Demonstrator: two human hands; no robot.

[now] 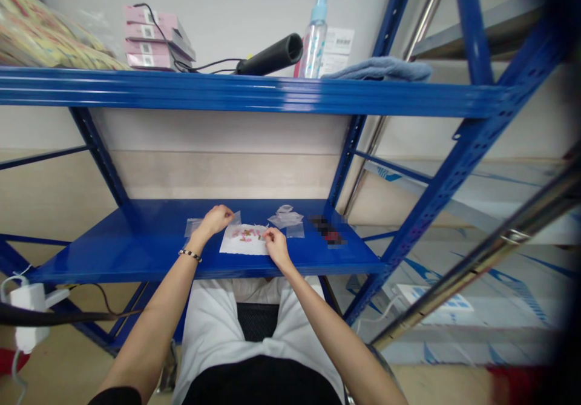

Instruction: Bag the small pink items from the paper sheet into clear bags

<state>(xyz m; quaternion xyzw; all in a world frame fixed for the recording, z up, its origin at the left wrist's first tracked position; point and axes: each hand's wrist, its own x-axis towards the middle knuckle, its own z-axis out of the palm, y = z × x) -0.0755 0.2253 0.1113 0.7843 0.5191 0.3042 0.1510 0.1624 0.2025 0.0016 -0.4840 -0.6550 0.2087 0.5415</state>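
On the blue shelf a white sheet of paper [232,247] lies between my hands, with several small pink, red and green pieces [247,233] scattered on it. My left hand [214,220] is closed in a pinch on a small clear plastic bag [236,218], just above the sheet's upper left corner. At the sheet's right edge, the fingertips of my right hand [276,247] are pressed together. Whatever they hold, if anything, is too small to make out. Another clear bag [192,226] lies partly under my left wrist.
Right of the sheet lies a pile of clear bags [287,217], then a blurred dark and red item [327,229]. The upper shelf beam [254,92] crosses above my hands, carrying pink boxes [152,39], a spray bottle [314,39] and a blue cloth [385,69].
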